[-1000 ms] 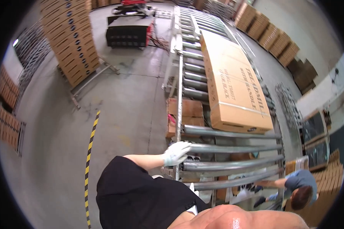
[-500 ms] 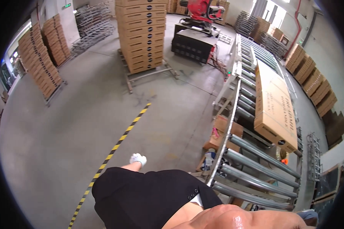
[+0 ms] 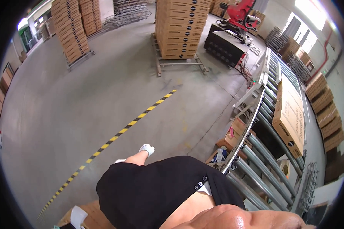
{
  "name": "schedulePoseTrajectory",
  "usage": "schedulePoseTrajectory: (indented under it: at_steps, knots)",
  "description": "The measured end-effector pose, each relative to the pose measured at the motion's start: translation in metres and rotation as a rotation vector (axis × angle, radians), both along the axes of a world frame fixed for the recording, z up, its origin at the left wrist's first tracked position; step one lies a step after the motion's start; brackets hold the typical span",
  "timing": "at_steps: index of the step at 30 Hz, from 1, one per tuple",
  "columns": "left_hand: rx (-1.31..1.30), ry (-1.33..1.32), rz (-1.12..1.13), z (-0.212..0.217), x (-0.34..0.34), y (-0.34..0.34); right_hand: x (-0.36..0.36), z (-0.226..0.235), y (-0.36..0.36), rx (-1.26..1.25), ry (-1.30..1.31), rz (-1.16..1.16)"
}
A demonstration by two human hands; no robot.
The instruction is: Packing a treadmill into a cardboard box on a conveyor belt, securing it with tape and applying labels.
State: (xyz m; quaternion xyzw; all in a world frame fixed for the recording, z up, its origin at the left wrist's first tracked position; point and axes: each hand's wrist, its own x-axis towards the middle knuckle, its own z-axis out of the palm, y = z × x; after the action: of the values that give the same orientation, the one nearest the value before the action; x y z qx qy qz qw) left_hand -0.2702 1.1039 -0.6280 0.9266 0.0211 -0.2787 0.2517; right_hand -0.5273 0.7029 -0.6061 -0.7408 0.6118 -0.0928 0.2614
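Observation:
My left hand, in a white glove, hangs low over the grey floor in front of my black shirt. Its fingers look curled in, and nothing shows in them. No object touches it; the yellow-and-black floor stripe runs to its left. Beside the sleeve is a small white patch, mostly covered by the shirt, which I cannot identify. My right hand is out of sight. To my right stands a roller conveyor carrying a long, flat cardboard box.
Stacked cartons stand on a pallet frame ahead, with another carton stack farther left. A red robot arm rises behind a black cabinet. An open carton sits beside the conveyor. Cardboard lies at lower left.
My view has turned left, so the conveyor, stacks and robot arm appear farther right. Cardboard has come into view at lower left. My gloved hand stays low and takes hold of nothing.

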Motion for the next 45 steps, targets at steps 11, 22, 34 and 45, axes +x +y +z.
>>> schedulePoseTrajectory:
  at_steps: [11,22,34,45]
  knots:
    - [0.011,0.092,0.062,0.016,-0.011,0.005,0.000,0.009,-0.015,0.094,0.068,0.005]
    - [-0.018,-0.038,-0.282,-0.011,0.029,-0.065,-0.003,0.036,-0.003,0.036,0.066,-0.031]
    - [0.086,0.061,-0.242,-0.053,0.023,-0.053,-0.009,0.076,-0.005,0.127,-0.012,-0.010]
    - [0.075,0.029,-0.365,-0.069,0.023,-0.071,-0.014,0.063,-0.013,0.150,-0.018,-0.007]
